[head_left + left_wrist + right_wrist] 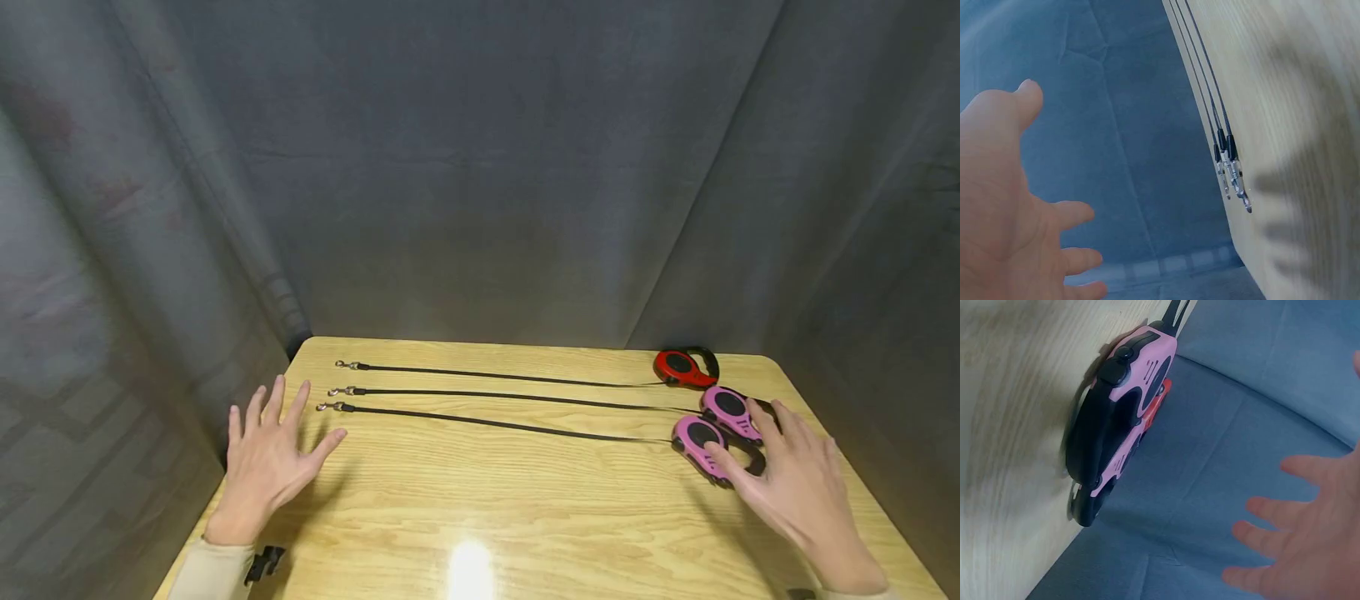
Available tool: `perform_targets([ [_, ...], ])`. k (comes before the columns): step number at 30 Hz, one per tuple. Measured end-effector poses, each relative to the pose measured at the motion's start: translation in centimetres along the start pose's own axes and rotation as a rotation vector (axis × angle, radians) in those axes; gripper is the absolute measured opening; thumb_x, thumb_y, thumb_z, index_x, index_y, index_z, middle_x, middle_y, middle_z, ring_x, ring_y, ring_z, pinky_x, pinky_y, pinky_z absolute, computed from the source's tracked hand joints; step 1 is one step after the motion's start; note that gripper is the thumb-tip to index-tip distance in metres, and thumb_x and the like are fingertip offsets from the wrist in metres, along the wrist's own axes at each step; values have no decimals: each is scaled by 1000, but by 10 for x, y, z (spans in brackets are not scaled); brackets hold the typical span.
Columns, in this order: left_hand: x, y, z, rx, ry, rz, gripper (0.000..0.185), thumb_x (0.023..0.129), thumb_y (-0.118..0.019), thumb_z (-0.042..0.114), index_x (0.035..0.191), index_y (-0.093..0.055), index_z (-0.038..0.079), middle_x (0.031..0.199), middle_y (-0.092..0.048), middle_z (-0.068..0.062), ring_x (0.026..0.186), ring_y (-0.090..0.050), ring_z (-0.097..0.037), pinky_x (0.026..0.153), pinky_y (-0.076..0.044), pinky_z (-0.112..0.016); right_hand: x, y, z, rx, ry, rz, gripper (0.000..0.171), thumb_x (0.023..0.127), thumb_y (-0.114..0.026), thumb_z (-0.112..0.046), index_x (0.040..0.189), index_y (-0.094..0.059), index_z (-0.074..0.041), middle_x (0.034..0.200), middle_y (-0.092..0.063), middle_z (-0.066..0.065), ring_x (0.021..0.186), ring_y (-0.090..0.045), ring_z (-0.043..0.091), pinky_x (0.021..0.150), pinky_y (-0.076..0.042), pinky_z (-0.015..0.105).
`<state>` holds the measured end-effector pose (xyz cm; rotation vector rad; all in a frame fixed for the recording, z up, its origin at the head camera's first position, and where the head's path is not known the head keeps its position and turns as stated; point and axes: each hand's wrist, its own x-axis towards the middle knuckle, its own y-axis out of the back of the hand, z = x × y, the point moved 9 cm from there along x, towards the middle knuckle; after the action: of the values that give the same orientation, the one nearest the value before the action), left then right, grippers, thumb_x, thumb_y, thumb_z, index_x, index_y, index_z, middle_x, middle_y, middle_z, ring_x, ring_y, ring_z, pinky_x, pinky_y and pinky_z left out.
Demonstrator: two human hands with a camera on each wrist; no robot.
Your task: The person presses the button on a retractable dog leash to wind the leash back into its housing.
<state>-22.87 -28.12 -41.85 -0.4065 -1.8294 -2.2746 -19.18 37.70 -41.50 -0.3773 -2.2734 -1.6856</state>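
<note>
head view: my right grip point(798, 483), fingers spread, hovers just above the near pink leash point(701, 445); left grip point(267, 454), splayed, sits short of its clip point(327, 407). i'd judge grasping comes next.

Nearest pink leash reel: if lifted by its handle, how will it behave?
The nearest pink reel looks like rigid plastic, so probably stiff and easy to hold. Its extended cord would likely trail limply, dragging the metal clip. Lying flat, it seems unlikely to roll.
</note>
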Motion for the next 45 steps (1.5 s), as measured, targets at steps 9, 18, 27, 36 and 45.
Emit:
perform_targets([
  [9, -2, -5, -5, -58, 53, 75, 86, 100, -58, 65, 161, -43, 6, 167, -34, -33, 147, -34, -59, 116, -19, -81, 1, 1, 6, 128, 12, 40, 87, 95, -76, -43, 159, -40, 4, 153, -43, 42, 133, -40, 69, 105, -27, 82],
  [18, -2, -10, -10, -99, 86, 92, 83, 101, -59, 63, 159, -46, 6, 165, -37, -32, 144, -37, -58, 114, -26, -79, -4, -3, 16, 189, -48, 8, 82, 100, -71, -40, 161, -36, 4, 151, -47, 41, 135, -43, 65, 103, -32, 79],
  [27, 0, -12, -13, -138, 88, 121, 79, 101, -61, 58, 155, -50, 2, 160, -45, -30, 138, -43, -58, 105, -36, -75, -6, -10, 24, 205, -66, -10, 58, 101, -71, -37, 138, -56, 5, 130, -61, 37, 117, -56, 57, 89, -40, 67],
  [36, 1, -19, -18, -200, 101, 88, 75, 104, -59, 54, 156, -49, 1, 158, -46, -33, 140, -42, -58, 102, -38, -75, -9, -27, 28, 234, -37, -90, 53, 103, -70, -34, 141, -58, 1, 134, -65, 35, 122, -57, 57, 97, -41, 62],
  [45, 2, -27, -22, -241, 116, 32, 75, 105, -59, 53, 155, -48, -2, 160, -43, -35, 143, -39, -59, 110, -33, -74, -10, -30, 27, 217, -33, -115, 55, 101, -73, -38, 138, -63, 2, 135, -67, 32, 124, -57, 59, 99, -41, 68],
])
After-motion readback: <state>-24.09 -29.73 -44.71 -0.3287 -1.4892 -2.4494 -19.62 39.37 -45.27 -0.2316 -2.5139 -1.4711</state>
